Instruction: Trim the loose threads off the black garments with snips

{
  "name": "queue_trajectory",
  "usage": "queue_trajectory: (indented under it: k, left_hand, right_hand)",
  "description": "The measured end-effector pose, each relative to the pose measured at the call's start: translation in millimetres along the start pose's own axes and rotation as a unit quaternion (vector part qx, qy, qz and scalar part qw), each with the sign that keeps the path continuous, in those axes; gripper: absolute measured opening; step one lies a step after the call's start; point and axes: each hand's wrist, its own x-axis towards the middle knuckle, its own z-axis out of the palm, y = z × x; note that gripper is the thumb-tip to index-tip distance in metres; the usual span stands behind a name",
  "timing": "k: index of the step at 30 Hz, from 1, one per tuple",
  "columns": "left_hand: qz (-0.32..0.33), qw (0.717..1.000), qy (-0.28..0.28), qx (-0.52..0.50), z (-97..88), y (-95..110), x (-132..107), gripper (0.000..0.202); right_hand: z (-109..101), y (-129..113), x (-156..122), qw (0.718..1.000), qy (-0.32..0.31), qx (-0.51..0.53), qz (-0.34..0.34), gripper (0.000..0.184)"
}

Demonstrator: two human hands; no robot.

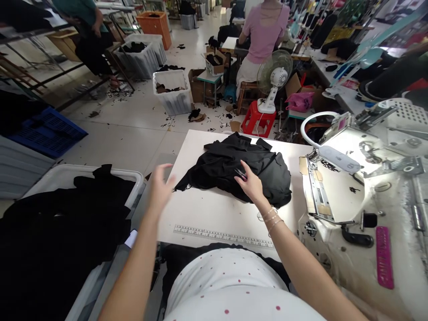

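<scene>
Black garment (220, 165) beside sewing machine (354, 249)

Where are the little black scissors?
In the head view, the small black scissors are in the right hand, over the crumpled black cloth on the white table.

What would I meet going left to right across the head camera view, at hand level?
White bin of black cloth → left hand → right hand holding small scissors → sewing machine
</scene>
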Motion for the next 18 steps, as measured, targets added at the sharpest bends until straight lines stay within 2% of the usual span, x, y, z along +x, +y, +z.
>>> queue_trajectory:
  k: [2, 4, 6, 8, 10, 14, 16, 18]
  left_hand:
    - [0.019, 0.998, -0.055, 0.017, 29.2, 8, 10, 0.036]
    - [0.041, 0.992, -0.115, 0.034, 56.3, 19, 16, 0.038]
    - [0.052, 0.984, -0.162, 0.051, 71.4, 27, 18, 0.028]
    - [0.06, 0.974, -0.208, 0.061, 70.2, 32, 13, 0.017]
    - [0.074, 0.958, -0.273, 0.056, 56.5, 32, 0, 0.013]
    - [0.073, 0.898, -0.433, 0.027, 24.6, 23, -46, 0.007]
    - [0.046, 0.887, -0.458, 0.028, 20.3, 16, -68, 0.011]
    - [0.022, 0.9, -0.433, 0.037, 26.4, 9, -84, 0.019]
  right_hand:
    - [3, -5, 11, 0.997, -0.046, -0.057, -0.008, 0.051]
    - [5, -7, 13, 0.994, -0.064, -0.083, -0.005, 0.038]
    - [6, -5, 4, 0.994, -0.066, -0.081, 0.0, 0.027]
    - [6, 1, -15, 0.994, -0.082, -0.072, 0.001, 0.022]
    - [5, 12, -44, 0.992, -0.113, -0.057, 0.002, 0.019]
    - [0, 33, -107, 0.977, -0.21, -0.021, 0.001, 0.013]
    - [-4, 37, -125, 0.971, -0.24, 0.004, 0.008, 0.009]
    - [-6, 35, -128, 0.971, -0.235, 0.032, 0.016, 0.013]
